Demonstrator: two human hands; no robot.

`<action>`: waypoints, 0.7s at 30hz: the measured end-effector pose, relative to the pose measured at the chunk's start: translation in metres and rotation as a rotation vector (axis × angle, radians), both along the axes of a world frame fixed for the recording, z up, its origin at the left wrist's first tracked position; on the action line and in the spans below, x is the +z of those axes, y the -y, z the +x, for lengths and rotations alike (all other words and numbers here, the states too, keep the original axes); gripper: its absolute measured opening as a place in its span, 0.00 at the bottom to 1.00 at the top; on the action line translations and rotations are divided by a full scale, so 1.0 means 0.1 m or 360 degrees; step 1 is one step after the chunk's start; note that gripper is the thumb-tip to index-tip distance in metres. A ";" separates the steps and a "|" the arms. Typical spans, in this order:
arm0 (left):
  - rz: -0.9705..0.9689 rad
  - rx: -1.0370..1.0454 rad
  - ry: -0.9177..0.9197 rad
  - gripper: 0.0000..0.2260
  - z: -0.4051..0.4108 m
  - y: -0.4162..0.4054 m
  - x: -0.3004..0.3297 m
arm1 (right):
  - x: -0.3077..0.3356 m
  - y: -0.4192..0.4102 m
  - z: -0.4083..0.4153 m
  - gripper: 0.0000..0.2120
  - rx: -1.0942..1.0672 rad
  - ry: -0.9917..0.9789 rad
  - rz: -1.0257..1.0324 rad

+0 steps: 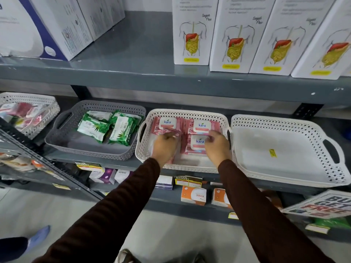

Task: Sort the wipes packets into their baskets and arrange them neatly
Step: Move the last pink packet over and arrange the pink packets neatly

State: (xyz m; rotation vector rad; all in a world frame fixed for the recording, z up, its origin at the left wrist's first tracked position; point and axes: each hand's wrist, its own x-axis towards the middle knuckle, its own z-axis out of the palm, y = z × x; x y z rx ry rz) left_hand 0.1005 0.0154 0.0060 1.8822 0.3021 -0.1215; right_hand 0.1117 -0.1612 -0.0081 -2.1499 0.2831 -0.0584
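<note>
Both my hands are inside the middle white basket (185, 112), which holds pink Kara wipes packets (168, 123). My left hand (164, 146) pinches the edge of a pink packet (169, 131) at the basket's left side. My right hand (216, 144) grips the front right pink packet (197, 142), which lies below another pink packet (202, 126). The grey basket (62, 130) to the left holds several green wipes packets (106, 128), lying loosely. An empty white basket (284, 152) stands to the right.
Another white basket (41, 118) with mixed pink packets is at far left. White boxes (191, 31) stand on the shelf above. Small boxes (193, 195) and price tags fill the shelf below. A sale sign (321, 205) leans at lower right. A person's blue shoe (39, 235) is on the floor.
</note>
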 end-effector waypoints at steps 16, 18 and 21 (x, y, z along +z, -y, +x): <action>0.0235 -0.0486 -0.0385 0.33 0.52 -0.54 0.29 | 0.01 -0.85 0.09 0.06 0.0176 -0.1096 0.1017; 0.0113 -0.0414 -0.0487 0.32 0.51 -0.57 0.33 | -0.04 -0.90 0.11 0.14 0.0120 -0.1041 0.1043; -0.0021 -0.0320 -0.0629 0.33 0.43 -0.67 0.37 | 0.01 -0.97 0.10 0.14 0.0083 -0.0915 0.0947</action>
